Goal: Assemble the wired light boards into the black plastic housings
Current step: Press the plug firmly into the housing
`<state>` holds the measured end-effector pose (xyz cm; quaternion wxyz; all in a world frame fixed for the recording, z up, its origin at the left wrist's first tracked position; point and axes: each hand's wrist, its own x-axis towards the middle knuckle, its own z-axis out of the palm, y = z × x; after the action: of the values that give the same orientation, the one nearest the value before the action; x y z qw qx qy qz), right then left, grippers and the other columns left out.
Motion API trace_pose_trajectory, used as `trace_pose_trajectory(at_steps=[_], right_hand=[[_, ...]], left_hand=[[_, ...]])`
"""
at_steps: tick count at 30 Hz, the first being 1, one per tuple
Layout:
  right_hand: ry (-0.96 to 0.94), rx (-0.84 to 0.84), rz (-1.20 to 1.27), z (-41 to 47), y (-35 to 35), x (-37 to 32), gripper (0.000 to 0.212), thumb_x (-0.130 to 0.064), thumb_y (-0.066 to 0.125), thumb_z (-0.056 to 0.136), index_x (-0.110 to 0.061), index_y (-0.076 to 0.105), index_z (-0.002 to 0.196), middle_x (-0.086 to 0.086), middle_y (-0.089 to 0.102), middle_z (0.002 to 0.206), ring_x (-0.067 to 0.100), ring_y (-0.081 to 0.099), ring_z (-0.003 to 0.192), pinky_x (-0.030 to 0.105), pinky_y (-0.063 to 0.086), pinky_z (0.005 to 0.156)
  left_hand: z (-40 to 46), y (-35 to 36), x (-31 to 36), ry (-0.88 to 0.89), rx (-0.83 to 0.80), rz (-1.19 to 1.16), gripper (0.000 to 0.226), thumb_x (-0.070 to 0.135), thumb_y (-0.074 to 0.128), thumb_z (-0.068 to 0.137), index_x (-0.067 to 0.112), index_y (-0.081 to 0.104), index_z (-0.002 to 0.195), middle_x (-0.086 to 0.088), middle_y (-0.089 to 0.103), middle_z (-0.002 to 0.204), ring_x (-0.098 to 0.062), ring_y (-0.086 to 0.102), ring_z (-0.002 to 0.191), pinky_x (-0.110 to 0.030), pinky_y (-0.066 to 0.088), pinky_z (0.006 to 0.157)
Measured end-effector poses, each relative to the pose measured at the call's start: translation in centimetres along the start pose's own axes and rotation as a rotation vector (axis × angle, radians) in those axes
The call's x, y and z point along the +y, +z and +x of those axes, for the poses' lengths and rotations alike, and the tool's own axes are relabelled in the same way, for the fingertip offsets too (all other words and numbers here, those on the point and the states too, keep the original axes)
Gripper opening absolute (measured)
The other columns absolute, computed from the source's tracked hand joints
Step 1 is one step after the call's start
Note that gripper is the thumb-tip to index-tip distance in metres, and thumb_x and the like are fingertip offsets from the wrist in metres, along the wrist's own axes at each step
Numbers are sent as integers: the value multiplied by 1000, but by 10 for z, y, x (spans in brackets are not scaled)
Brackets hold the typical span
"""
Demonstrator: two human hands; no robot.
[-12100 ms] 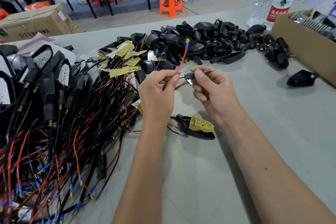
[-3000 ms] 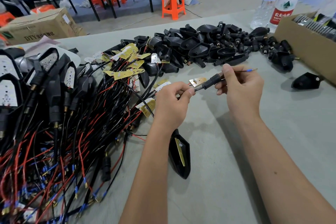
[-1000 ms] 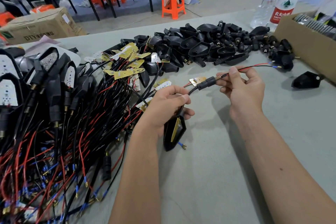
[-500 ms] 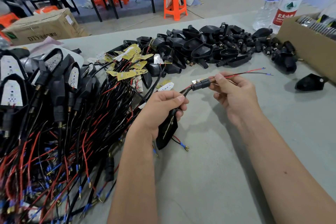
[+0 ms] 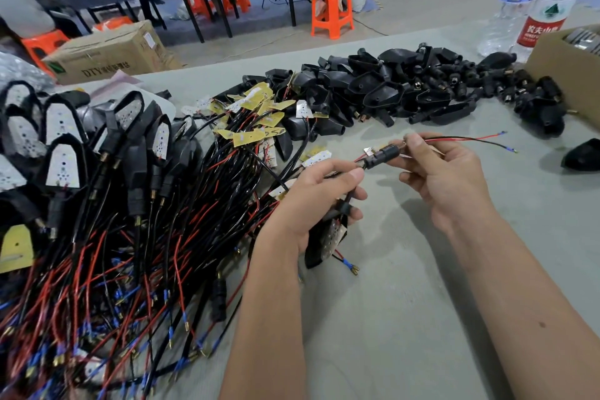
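Left hand (image 5: pixel 313 201) above bench (image 5: pixel 422 302), fingers curled round black housing (image 5: pixel 326 237) with white light board inside. Right hand (image 5: pixel 444 172) pinches black connector sleeve (image 5: pixel 383 154) between thumb and forefinger; red and black wires (image 5: pixel 467 139) trail right.

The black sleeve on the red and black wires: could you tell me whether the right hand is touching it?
Touching. The head view shows the right hand pinching the far end of the black sleeve.
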<state>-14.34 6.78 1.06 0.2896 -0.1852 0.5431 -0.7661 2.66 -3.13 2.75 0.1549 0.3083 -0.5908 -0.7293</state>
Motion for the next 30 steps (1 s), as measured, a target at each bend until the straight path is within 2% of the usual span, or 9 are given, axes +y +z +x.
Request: trace_pose_trajectory(at_steps=[2, 4, 8, 11, 16, 19, 22, 30], right_hand=[[-10, -12, -15, 0, 0, 1, 2, -19, 68, 99, -17, 68, 100, 6, 80, 100, 19, 78, 86, 22, 56, 58], [-37, -20, -38, 0, 1, 3, 7, -17, 68, 99, -18, 72, 93, 5, 80, 96, 16, 76, 87, 22, 56, 60], [-61, -15, -49, 1, 1, 4, 6, -15, 70, 97, -17, 73, 92, 1, 77, 83, 13, 72, 77, 22, 56, 62], [-109, -15, -105, 2, 1, 6, 3, -14, 67, 100, -14, 70, 99, 6, 78, 84, 17, 73, 71, 22, 55, 60], [-176, -54, -220, 2, -1, 6, 3, -18, 61, 103, -18, 64, 102, 9, 79, 88, 26, 75, 68, 25, 55, 55], [-180, -123, -260, 1, 0, 6, 6, -19, 62, 102, -22, 66, 98, 8, 79, 89, 25, 75, 69, 25, 55, 54], [-160, -97, -224, 1, 1, 9, 9, -17, 65, 100, -22, 70, 94, 7, 78, 92, 19, 73, 75, 26, 55, 55], [-2, -40, 27, 7, -4, 9, 12, -12, 62, 102, -7, 69, 92, 5, 70, 80, 12, 61, 68, 21, 53, 62]], left_hand=[[0, 1, 0, -11, -30, 13, 22, 32, 71, 96, 19, 69, 114, -8, 73, 89, -26, 66, 66, -29, 56, 60], [1, 2, -1, -6, -18, 57, 23, 34, 71, 96, 20, 69, 114, -6, 75, 89, -25, 68, 65, -28, 56, 60], [6, 6, -4, 55, 66, 119, 17, 27, 66, 100, 11, 71, 99, -6, 73, 85, -23, 68, 61, -26, 54, 56], [7, 8, -5, 67, 68, 125, 16, 22, 65, 101, 11, 68, 90, -6, 73, 84, -23, 68, 60, -25, 53, 54], [6, 12, -2, 61, 69, 134, 20, 34, 69, 98, 16, 69, 107, -6, 74, 85, -24, 69, 63, -27, 56, 57], [7, 14, -1, 84, 72, 155, 18, 25, 66, 100, 9, 71, 107, -9, 73, 87, -22, 67, 62, -25, 54, 56], [7, 13, 0, 54, 74, 165, 18, 21, 66, 100, 4, 72, 101, -8, 73, 84, -21, 67, 62, -26, 53, 59], [5, 6, -1, -45, -86, 112, 22, 26, 65, 101, 7, 71, 93, -6, 70, 80, -21, 69, 68, -25, 54, 63]])
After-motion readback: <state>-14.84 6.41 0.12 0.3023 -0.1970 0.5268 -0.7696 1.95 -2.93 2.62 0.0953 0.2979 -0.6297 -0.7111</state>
